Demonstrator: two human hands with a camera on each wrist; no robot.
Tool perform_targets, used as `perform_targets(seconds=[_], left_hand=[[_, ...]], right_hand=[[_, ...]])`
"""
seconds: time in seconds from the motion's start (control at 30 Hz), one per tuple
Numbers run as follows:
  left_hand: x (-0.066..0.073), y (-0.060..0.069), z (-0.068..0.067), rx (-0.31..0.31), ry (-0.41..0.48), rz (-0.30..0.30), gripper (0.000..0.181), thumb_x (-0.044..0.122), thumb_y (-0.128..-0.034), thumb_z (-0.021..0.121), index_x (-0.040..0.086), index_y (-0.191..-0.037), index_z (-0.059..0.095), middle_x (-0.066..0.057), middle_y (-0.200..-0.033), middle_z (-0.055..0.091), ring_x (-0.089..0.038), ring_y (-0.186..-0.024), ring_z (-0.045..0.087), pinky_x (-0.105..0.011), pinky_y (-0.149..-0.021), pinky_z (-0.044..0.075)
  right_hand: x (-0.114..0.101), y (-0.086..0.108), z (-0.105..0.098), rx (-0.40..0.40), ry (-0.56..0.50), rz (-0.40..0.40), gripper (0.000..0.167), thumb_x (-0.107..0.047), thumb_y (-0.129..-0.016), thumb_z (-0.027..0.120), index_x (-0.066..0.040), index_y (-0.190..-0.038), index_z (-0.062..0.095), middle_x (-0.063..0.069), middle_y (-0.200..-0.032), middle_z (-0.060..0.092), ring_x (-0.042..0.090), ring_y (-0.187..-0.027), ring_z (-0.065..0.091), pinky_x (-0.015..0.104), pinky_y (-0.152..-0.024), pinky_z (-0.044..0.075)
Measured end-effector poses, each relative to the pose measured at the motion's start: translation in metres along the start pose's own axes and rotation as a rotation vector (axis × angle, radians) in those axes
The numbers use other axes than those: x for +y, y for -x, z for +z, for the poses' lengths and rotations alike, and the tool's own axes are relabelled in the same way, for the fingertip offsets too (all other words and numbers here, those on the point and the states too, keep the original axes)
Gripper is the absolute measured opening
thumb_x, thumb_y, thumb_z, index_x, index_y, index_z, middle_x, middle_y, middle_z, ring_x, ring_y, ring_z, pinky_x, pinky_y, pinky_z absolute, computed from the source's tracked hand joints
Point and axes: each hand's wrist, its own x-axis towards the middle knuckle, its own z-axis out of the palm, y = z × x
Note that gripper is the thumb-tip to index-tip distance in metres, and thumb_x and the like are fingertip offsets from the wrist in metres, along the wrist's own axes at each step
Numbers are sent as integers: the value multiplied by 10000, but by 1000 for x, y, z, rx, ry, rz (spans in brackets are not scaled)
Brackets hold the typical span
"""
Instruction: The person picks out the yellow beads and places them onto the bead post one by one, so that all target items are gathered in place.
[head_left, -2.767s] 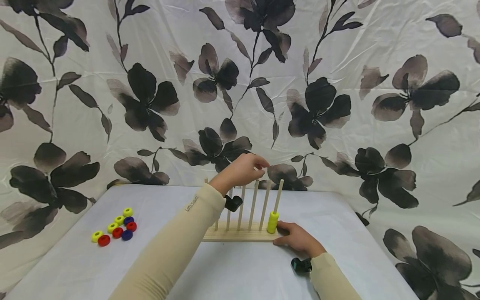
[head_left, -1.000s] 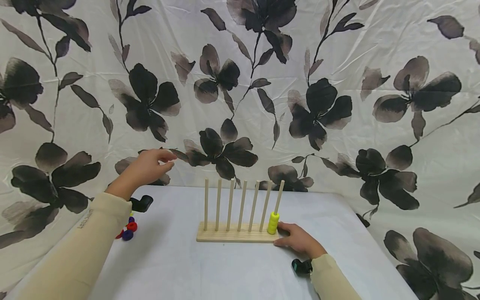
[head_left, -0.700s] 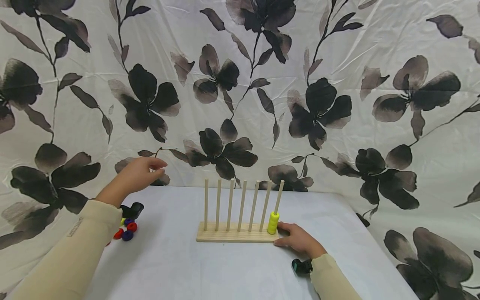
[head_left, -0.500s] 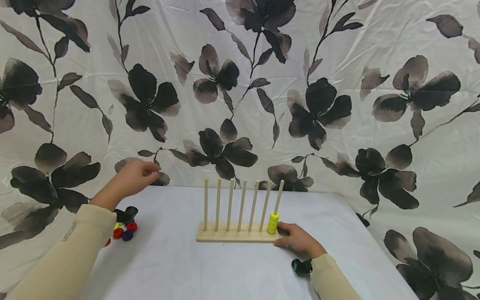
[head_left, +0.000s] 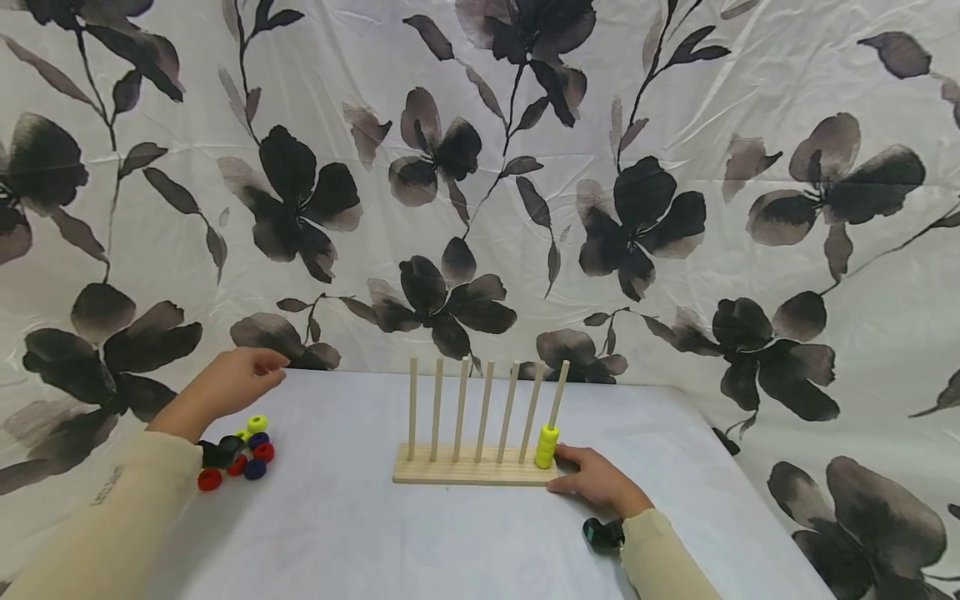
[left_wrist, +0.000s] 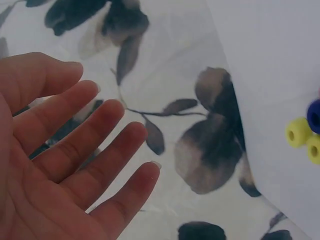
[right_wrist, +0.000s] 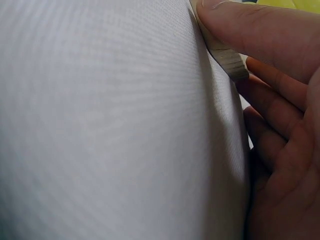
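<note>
A wooden peg rack (head_left: 472, 476) stands on the table, with a row of upright pegs. Yellow beads (head_left: 547, 447) are stacked on its rightmost peg. My right hand (head_left: 597, 480) grips the right end of the base; in the right wrist view its thumb (right_wrist: 265, 37) lies on one side of the wood and fingers on the other. Over at the left, my left hand (head_left: 228, 383) is in the air above and behind loose beads, holding nothing. Its fingers (left_wrist: 107, 160) are spread and slightly bent in the left wrist view. The left forearm and wrist camera hide some beads.
Loose ring beads lie at the table's left: yellow (head_left: 257, 422), red (head_left: 210, 479) and blue (head_left: 255, 469). The white tabletop (head_left: 337, 533) reaches back to a hanging floral cloth (head_left: 480, 208). Each wrist wears a small black camera (head_left: 602, 533).
My left hand has moved from above the rack's pegs leftward to the loose beads, lowering lately. The right hand, rack and stacked yellow beads have stayed in place.
</note>
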Motion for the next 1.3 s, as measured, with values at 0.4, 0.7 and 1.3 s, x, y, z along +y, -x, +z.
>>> perform_targets(seconds=[0.4, 0.7, 1.3], left_hand=[[-40, 16, 12, -37, -22, -57, 405, 234, -951, 560, -60, -1227, 592, -303, -1135, 615, -440, -980, 612, -550, -794, 554], [-62, 27, 17, -117, -1, -148, 437, 240, -941, 581, -67, -1251, 567, -338, -1187, 568, -499, -1048, 557, -606, -827, 514], [-111, 38, 44, -242, 68, -325, 440, 81, -895, 595, -95, -1287, 501, -391, -1198, 500, -497, -1030, 547, -588, -842, 518]], right_hand=[[1, 0, 3, 5, -6, 7, 820, -399, -741, 813, -122, -1437, 480, 122, -1508, 432, 385, -1424, 324, 616, -1135, 250], [-1, 3, 2, 3, 0, -3, 800, -383, -754, 806, -121, -1436, 480, 116, -1511, 429, 377, -1431, 316, 606, -1145, 244], [1, 0, 3, 7, 6, 10, 815, -396, -743, 812, -137, -1440, 478, 112, -1510, 432, 377, -1429, 321, 610, -1139, 251]])
